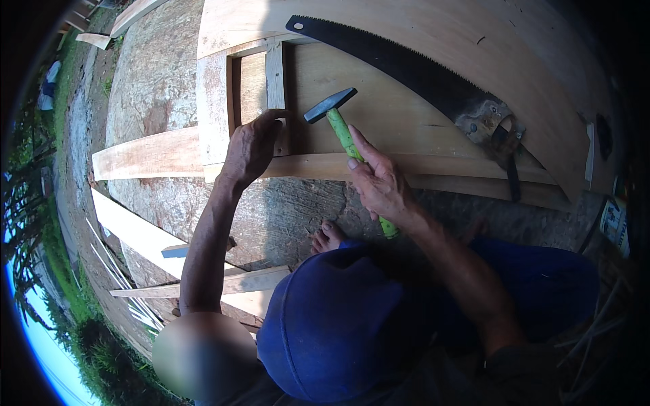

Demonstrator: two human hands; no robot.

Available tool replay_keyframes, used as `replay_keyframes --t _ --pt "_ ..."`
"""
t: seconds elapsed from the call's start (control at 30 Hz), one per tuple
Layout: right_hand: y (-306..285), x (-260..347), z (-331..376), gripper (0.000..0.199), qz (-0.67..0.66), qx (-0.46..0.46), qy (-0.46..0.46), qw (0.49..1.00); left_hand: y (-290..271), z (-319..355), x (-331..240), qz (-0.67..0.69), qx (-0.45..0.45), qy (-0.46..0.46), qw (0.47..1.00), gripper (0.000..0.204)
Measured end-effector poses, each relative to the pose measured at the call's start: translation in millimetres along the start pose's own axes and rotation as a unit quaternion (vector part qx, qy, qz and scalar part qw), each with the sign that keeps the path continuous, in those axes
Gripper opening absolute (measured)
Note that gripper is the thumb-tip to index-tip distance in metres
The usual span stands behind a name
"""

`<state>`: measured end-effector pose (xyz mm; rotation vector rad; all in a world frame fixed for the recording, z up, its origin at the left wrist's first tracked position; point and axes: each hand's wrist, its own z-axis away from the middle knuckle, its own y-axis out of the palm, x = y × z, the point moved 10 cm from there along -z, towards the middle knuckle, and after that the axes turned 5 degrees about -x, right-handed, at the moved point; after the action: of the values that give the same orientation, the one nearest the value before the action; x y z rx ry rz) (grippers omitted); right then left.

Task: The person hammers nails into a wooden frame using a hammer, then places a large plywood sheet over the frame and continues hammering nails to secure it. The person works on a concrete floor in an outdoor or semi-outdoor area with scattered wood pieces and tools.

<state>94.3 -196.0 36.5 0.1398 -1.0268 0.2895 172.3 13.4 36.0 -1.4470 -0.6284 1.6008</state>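
My right hand [380,184] grips the green handle of a hammer [338,122]. Its dark steel head is raised just above the wood, close to my left hand. My left hand [252,147] rests on a pale wooden frame [215,101], with the fingertips pinched at the joint where an upright slat [275,68] meets a long cross board [447,169]. Whether a nail sits under the fingertips is hidden. The frame lies on a rough grey slab [156,74].
A black hand saw [406,64] lies diagonally across the boards at the upper right, its handle toward the right edge. Loose planks [139,233] and thin strips lie at the left. My bare toes [328,237] and blue clothing [338,325] fill the lower middle. Grass borders the left.
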Motion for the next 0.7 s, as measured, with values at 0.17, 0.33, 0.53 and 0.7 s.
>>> replay_keyframes --t 0.17,0.33,0.53,0.7 --pt "-1.1 -10.0 0.8 0.062 -0.022 0.027 0.033 0.999 -1.5 29.8 3.9 -0.096 -0.106 -0.066 0.988 0.057" --pt "-3.7 -10.6 -3.4 0.060 0.037 0.023 0.028 0.999 12.8 23.5 1.1 -0.133 -0.055 -0.097 0.985 0.050" --pt "-20.1 16.1 -19.2 0.057 0.026 0.024 0.035 0.999 14.6 26.3 6.0 -0.119 -0.113 -0.064 0.984 0.048" --pt "-13.3 21.5 -28.7 0.057 0.099 0.043 -0.005 0.994 18.7 24.5 6.5 -0.113 -0.102 -0.060 0.987 0.047"
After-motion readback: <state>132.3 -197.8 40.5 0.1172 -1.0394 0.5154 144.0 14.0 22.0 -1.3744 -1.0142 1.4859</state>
